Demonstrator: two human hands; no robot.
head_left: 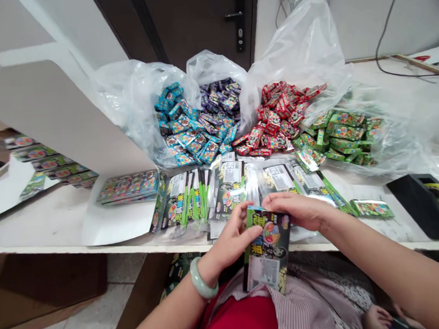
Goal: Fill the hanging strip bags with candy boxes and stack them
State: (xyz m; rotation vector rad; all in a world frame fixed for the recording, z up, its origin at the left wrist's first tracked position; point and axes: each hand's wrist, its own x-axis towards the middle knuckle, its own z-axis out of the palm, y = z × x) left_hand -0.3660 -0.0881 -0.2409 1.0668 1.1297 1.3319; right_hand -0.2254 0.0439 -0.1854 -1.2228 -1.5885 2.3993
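A black and green printed pouch (266, 251) stands upright in front of my body, its opening end at the top. My left hand (243, 233) grips it at the left side, thumb across the front and fingers behind. My right hand (298, 209) closes on the top right corner; some of its fingertips are hidden behind the pouch. A bit of blue shows at the pouch's top edge. Just beyond my hands, flat pouches of the same print (228, 189) lie in overlapping piles on the white table (130, 238).
Clear plastic bags spill blue packets (187, 131), purple packets (218, 102), red packets (276, 115) and green packets (347, 130) at the back. A black tape dispenser (425, 205) stands right. An open white box (115, 232) stands left. Another person's hand (378, 319) shows bottom right.
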